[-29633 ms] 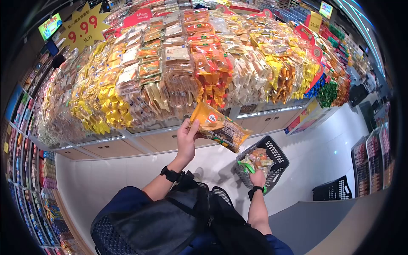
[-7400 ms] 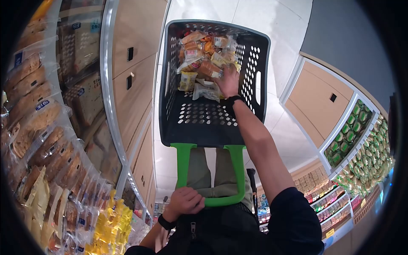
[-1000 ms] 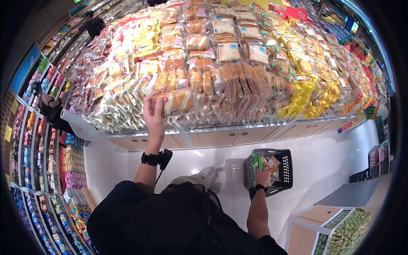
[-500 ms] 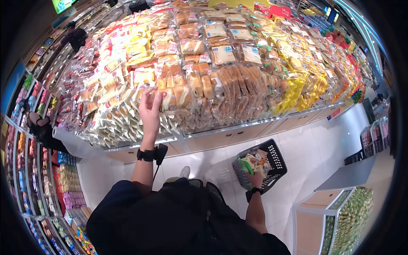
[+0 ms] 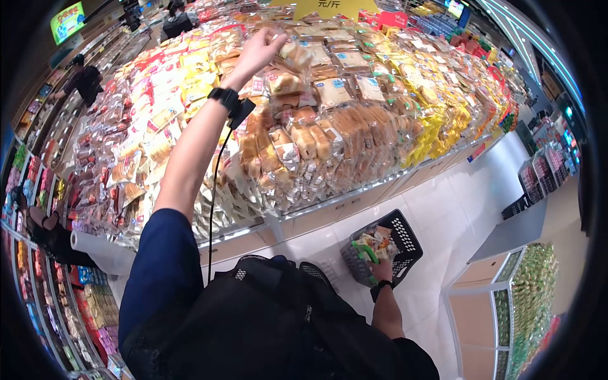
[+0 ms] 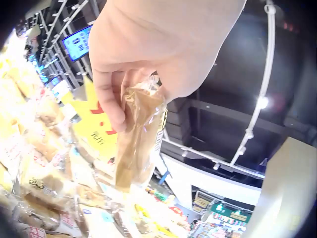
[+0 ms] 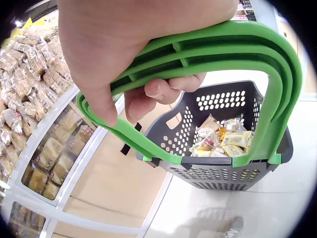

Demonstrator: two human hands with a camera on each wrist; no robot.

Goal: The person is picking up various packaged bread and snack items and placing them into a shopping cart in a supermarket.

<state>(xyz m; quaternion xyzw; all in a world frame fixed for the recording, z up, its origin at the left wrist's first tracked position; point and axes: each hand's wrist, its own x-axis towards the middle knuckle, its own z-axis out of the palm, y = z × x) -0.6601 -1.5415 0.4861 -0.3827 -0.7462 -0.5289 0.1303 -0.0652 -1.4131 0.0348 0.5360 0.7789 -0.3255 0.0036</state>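
The left hand (image 5: 261, 54) is raised over the upper part of the bread display (image 5: 329, 95). In the left wrist view, the left hand (image 6: 143, 54) pinches the end of a clear bread packet (image 6: 141, 134), which hangs from its fingers. The right hand (image 7: 133, 54) is curled round the green handle (image 7: 277, 89) of a dark grey basket (image 7: 218, 172), held low at the person's side. Several small wrapped packets (image 7: 218, 139) lie inside the basket.
A yellow price sign (image 5: 329, 7) stands behind the bread. A person (image 5: 82, 82) is at the aisle on the left. A roll of plastic bags (image 5: 95, 244) sits at the display's left corner, and a cabinet (image 5: 475, 310) stands at the lower right.
The left hand has moved up and away from the display's front edge, farther over the bread, with a packet in its fingers. The right hand still holds the basket.
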